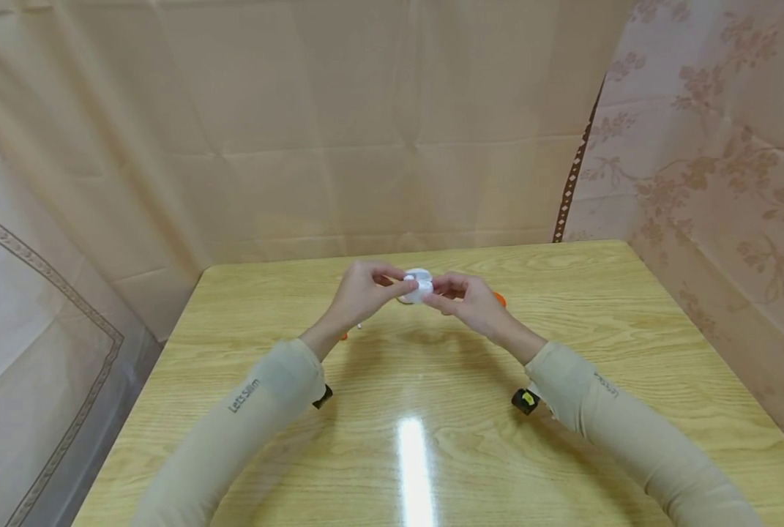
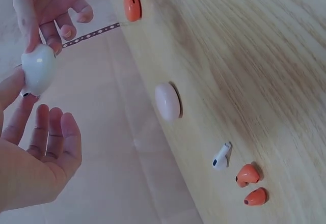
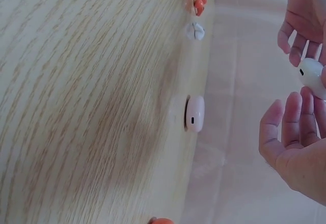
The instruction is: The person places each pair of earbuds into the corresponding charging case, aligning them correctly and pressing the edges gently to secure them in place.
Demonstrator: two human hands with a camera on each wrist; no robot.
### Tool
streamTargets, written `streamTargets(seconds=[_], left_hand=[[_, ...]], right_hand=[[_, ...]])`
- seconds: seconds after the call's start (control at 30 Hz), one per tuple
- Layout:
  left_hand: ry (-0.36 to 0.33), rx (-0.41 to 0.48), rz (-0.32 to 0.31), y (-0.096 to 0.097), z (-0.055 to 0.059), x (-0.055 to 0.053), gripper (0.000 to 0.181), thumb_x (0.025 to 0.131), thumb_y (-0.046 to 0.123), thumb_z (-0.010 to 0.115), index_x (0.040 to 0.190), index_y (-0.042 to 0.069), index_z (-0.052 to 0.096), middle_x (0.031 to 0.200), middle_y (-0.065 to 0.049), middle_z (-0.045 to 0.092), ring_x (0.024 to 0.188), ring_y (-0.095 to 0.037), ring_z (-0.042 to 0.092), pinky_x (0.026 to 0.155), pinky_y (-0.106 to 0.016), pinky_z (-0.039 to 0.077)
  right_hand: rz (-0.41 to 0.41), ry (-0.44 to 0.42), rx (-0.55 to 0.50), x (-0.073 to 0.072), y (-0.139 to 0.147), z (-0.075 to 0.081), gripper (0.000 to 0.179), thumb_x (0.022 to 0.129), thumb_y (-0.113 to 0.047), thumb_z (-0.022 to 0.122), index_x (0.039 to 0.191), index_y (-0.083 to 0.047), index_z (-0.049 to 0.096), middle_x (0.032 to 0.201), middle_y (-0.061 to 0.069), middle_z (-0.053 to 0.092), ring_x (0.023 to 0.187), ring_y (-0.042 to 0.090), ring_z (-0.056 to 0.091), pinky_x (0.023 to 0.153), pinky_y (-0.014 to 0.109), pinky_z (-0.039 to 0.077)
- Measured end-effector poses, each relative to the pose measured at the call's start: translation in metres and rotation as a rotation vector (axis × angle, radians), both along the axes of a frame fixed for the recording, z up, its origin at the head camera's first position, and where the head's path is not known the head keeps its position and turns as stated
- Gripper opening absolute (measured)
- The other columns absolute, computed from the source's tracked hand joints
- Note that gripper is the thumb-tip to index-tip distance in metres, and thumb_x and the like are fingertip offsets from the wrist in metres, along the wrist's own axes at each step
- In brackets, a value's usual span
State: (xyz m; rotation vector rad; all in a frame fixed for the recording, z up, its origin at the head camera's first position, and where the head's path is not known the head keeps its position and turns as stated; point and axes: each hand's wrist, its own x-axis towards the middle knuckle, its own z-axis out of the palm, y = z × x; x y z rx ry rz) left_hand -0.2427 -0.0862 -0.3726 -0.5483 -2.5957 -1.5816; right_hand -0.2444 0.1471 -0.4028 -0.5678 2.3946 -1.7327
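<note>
In the head view, both hands meet above the far part of the table. A white earbud case (image 1: 419,293), its lid raised, is gripped at the side by the right hand (image 1: 468,298) between thumb and fingers. Thumb and index finger of the left hand (image 1: 364,291) pinch a small white earbud (image 1: 409,278) against the case's left side, mostly covered by the fingers. The left wrist view shows the smooth back of the case (image 2: 39,70); the other fingers of both hands are loosely bent. A dark port marks the case (image 3: 308,75) in the right wrist view.
Below the hands a closed pink case (image 2: 168,102) rests on the wooden table (image 2: 244,71). An orange case (image 2: 132,7) lies to the right. At the left are a white earbud (image 2: 221,157) and two orange earbuds (image 2: 248,174). Curtains (image 1: 365,132) hang behind the table.
</note>
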Motion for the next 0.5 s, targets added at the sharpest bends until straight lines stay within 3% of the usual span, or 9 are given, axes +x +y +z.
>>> streamTargets(seconds=[0.2,0.5], left_hand=[[0.022,-0.011,-0.002,-0.0008,-0.0022,0.0004,0.028,0.092,0.035,0.077,0.103,0.009,0.08,0.097,0.002,0.075,0.084,-0.019,0.069,0.065,-0.031,0.051],[0.006,-0.007,0.0,-0.0042,-0.0017,0.0017,0.029,0.093,0.036,0.076,0.102,0.009,0.08,0.096,0.002,0.075,0.085,-0.018,0.069,0.073,-0.034,0.054]], right_hand=[[-0.012,-0.004,0.002,0.0008,-0.0001,0.0012,0.035,0.093,-0.028,0.077,0.116,-0.004,0.07,0.103,0.01,0.069,0.091,0.023,0.064,0.073,0.029,0.056],[-0.006,-0.023,-0.004,0.0041,-0.002,0.0031,0.034,0.095,-0.022,0.075,0.121,-0.001,0.067,0.107,0.01,0.068,0.093,0.022,0.063,0.074,0.03,0.057]])
